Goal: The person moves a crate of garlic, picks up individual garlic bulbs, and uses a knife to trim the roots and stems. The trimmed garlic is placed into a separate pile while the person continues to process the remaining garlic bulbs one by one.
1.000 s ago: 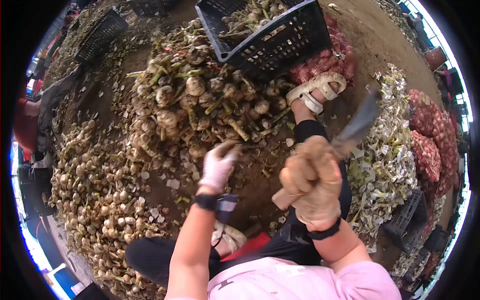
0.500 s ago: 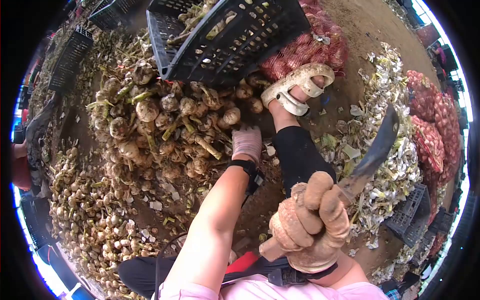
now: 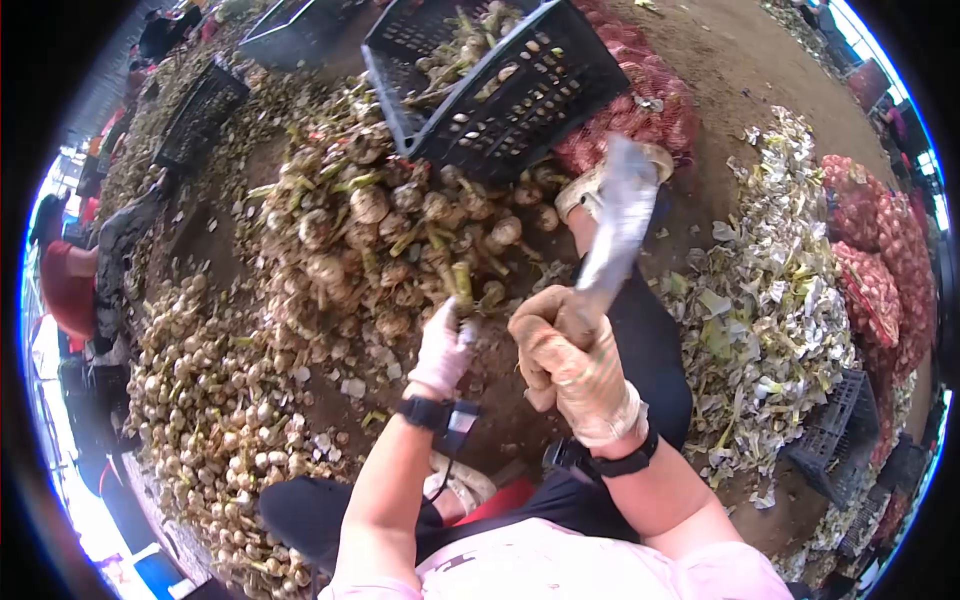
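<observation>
My left hand, in a pale glove, is closed around a garlic plant by its stem at the near edge of a heap of untrimmed garlic. Its fingers partly hide what they grip. My right hand, in a dirty tan work glove, is wrapped around the handle of a knife. The broad, slightly blurred blade points up and away, in front of my shoe and leg. Between the two hands is a small gap above the soil.
A black plastic crate holding garlic stands tilted behind the heap, beside a red mesh sack. Trimmed bulbs lie at left, peelings at right. More red sacks stand far right. Another person sits at left.
My left hand has pulled back from the heap with a garlic stem in its fingers. My right hand has swung the knife leftward, and its blade now points more upright. The view has shifted.
</observation>
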Demonstrator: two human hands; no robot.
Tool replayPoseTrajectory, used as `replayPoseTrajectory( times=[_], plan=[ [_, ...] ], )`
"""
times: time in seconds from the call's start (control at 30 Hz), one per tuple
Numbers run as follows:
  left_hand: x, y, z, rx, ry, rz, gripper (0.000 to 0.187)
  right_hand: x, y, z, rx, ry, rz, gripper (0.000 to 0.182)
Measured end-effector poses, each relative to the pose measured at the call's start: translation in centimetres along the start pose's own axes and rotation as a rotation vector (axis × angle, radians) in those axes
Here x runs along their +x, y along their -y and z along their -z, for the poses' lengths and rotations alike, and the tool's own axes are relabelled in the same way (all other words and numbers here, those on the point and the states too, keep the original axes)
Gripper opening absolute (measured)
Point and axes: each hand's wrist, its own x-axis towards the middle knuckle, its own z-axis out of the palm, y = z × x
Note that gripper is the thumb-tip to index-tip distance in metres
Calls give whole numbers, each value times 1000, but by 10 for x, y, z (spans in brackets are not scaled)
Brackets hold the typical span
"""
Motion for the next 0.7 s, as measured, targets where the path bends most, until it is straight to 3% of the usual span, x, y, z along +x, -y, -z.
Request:
replayPoseTrajectory(
  times=[0.07,0.13,0.2,0.27,0.3,0.4,0.5,0.6,0.7],
  plan=[
    [-32,-59,40,-527,1,199,21,5,-27,-5,-355,131,267,5],
    [-55,-94,69,-440,-71,165,19,3,-40,-13,-592,239,160,7],
    [-86,-101,94,-365,-67,91,24,2,-63,-20,-783,349,441,11],
    [-110,-94,114,258,-92,-66,33,-6,-69,-29,-859,417,476,17],
    [-119,-121,118,342,-106,-57,41,-8,-72,-33,-946,463,515,19],
    [-141,-132,127,583,-72,-102,37,-7,-86,-40,-1076,512,660,26],
    [-158,-161,133,534,-57,18,30,-6,-89,-42,-1154,580,731,25],
    [-172,-159,144,540,-90,-120,18,-6,-92,-41,-1168,622,770,25],
    [-184,-164,147,528,-85,-67,14,-4,-99,-40,-1178,642,800,25]
  ],
)
